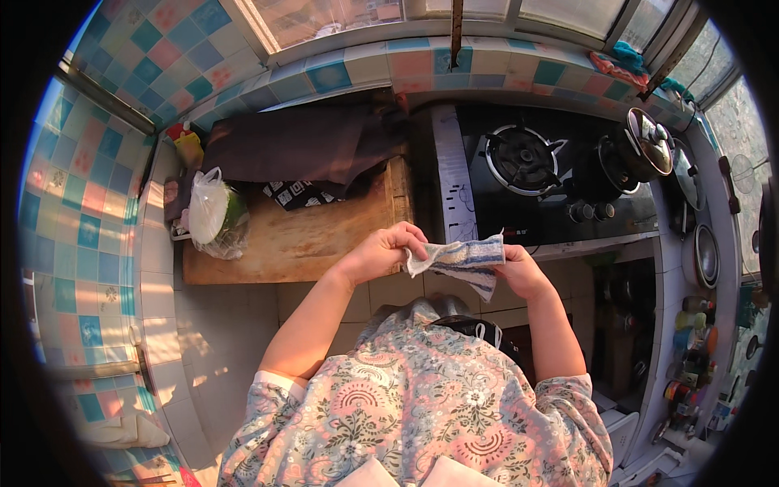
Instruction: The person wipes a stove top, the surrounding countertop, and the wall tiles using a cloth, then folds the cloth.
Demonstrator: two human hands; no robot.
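Observation:
A white cloth with blue stripes [465, 259] is stretched between my two hands, in front of the gap between the wooden board and the stove. My left hand [389, 246] pinches its left end. At the other end, my right hand [522, 271] grips the cloth's edge, and the lower corner hangs loose. Close to my left hand is the edge of a thick wooden board [316, 243]. Beyond my right hand stands a black glass-topped gas stove [523, 222].
Dark fabric [292, 143] covers the board's back part. A clear plastic bag [216, 219] with something green in it sits at the board's left. A lidded pot [645, 146] stands on the right burner. Bottles and jars [688, 359] line the right counter, near a metal bowl [706, 255].

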